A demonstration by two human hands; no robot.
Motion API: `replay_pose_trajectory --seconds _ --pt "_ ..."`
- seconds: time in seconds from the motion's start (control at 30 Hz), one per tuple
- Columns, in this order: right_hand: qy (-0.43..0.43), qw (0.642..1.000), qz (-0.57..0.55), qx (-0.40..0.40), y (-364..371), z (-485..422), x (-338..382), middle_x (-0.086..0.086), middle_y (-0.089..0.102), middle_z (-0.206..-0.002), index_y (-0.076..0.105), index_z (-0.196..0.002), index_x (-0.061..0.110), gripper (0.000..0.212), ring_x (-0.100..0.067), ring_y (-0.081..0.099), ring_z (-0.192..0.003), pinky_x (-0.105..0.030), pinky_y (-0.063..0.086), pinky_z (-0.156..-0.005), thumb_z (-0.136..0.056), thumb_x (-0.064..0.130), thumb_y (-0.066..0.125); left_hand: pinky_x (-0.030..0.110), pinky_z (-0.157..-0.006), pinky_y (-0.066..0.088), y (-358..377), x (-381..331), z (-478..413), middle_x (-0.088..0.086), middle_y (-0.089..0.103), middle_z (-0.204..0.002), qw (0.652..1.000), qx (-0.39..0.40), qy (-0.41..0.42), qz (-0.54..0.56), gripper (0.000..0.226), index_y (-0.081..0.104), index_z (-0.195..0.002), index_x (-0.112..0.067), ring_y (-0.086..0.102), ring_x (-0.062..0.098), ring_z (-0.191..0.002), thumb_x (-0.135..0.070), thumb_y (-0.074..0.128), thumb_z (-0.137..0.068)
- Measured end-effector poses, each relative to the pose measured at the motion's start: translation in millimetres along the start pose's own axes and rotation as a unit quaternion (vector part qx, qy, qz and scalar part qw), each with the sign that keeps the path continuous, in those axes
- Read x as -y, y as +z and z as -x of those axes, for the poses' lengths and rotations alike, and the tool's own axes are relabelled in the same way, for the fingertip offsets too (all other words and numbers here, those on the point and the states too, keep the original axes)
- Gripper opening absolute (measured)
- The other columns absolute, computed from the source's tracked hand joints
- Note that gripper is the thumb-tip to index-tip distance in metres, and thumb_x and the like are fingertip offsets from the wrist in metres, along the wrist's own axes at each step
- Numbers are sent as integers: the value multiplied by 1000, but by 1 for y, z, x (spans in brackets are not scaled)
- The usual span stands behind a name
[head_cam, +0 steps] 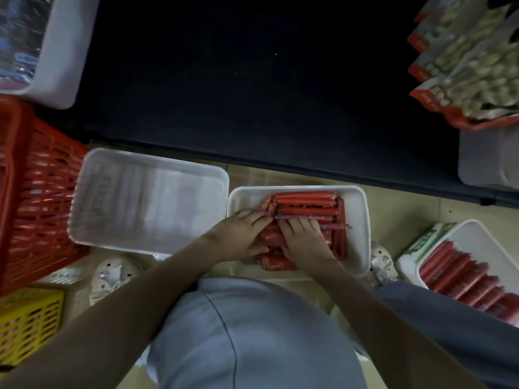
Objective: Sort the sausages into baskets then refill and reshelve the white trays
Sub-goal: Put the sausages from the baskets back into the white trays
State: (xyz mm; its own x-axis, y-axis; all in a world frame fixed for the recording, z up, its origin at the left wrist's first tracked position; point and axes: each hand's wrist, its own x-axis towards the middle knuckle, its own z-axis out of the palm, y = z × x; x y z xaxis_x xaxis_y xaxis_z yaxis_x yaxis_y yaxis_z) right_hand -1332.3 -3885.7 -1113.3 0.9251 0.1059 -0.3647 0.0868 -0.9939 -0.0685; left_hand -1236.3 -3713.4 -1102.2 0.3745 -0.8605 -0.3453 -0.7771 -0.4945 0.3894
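A white tray (361,220) sits on the floor in front of me, filled with red sausages (304,202), both thin sticks and thicker ones. Both my hands are down in this tray. My left hand (238,235) lies on the left part of the pile, its fingers stretched over the sausages and its thumb below a thick one. My right hand (304,238) rests flat on the middle of the pile with its fingers straight. To the left stands a second white tray (148,197) holding no sausages. A red basket (36,192) and a yellow basket (28,324) stand further left.
A third white tray (474,234) with rows of red sausages lies at the right. Behind the trays runs a dark low shelf (252,80), with a white tray (64,51) at its left end and packets of food (463,66) over a white container (486,164) at its right. My shoes (112,276) flank the middle tray.
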Motion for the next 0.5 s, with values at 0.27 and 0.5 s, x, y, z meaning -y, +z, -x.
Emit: replay_pose_trajectory --seconds 0.27,0.5 --pt "-63 990 32 -119 -14 5 7 -7 60 -118 45 -131 9 49 -24 55 -106 -38 39 -95 -84 19 40 30 -90 43 -13 2 -2 13 55 -128 972 34 -180 144 63 36 -138 -9 58 28 -110 -40 61 -89" --pt "-234 958 127 106 26 20 -16 -1 66 -112 52 -135 23 57 -21 62 -98 -39 45 -96 -79 23 63 43 -72 51 -2 39 57 23 62 -100 978 -83 -165 99 61 52 -124 2 63 42 -84 -26 78 -77"
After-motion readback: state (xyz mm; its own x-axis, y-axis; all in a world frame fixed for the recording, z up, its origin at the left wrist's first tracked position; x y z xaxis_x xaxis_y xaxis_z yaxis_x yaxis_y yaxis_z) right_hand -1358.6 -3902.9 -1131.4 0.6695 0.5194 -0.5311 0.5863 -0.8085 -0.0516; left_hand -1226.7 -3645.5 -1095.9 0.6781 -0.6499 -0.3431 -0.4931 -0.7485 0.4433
